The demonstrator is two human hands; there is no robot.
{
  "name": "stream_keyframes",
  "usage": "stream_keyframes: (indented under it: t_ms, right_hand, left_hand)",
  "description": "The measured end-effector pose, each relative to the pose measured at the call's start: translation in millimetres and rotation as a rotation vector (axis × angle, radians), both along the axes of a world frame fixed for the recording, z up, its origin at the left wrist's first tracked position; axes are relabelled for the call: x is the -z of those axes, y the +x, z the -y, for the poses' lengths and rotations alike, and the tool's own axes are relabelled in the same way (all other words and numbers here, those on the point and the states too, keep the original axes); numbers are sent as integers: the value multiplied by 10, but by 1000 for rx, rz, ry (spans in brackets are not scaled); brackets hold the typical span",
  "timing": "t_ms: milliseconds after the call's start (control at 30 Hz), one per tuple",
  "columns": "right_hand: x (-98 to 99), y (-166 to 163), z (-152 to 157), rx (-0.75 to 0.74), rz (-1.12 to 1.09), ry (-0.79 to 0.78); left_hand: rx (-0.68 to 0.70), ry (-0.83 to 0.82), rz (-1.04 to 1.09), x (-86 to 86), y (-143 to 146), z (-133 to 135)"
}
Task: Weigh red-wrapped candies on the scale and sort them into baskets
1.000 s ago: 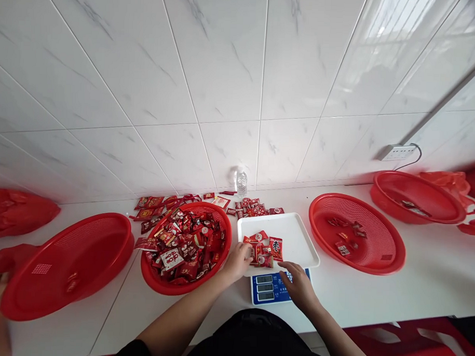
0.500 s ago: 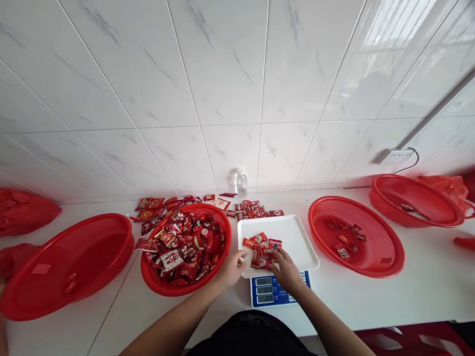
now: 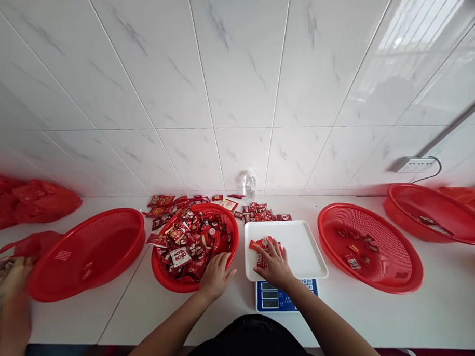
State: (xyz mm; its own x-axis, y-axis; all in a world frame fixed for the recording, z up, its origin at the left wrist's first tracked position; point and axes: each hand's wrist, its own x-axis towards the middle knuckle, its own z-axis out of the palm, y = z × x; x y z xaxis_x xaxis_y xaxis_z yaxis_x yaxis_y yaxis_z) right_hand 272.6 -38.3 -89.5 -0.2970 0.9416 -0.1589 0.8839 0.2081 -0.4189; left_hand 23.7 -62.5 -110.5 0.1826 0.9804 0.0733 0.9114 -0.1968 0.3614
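Packets [image 3: 264,242] on the white tray [image 3: 307,248] of the scale [image 3: 288,300], beneath the splayed right hand [image 3: 275,265], with none visibly gripped. Left hand [image 3: 215,277] loose, apparently holding nothing, at the near rim of the full basket [image 3: 236,237]. Best, probably, to gather lightly, without pressing on the scale. Raised tray edge to clear; room inside toward the right. Right-hand basket [image 3: 399,233] close beside; open tabletop [image 3: 376,320] in front.
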Motion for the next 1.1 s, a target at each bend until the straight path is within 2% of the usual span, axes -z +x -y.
stream_keyframes:
  t_ms: [233,367,467,700,867,967,1100]
  right_hand:
    - [128,-79,-181,-93,79,72]
    - [203,-25,-212,-77,-14,214]
    - [244,4,-231,-25,-103,254]
    - [334,82,-262,113,-163,229]
    - [275,123,-332,228,-194,180]
    - [190,99,-409,229,-195,133]
    - [92,27,-491,145,-162,52]
  left_hand:
    - [-32,-107,-90,-12,50,-18]
    - [-32,-138,-106,-28,46,-1]
    - [-40,-157,-113,-50,49,8]
    - [-40,-186,-134,-106,69,11]
    - [-38,-204,-149,-116,75,9]
    - [-46,-223,-156,-121,82,4]
    - [-48,-213,-158,-124,89,4]
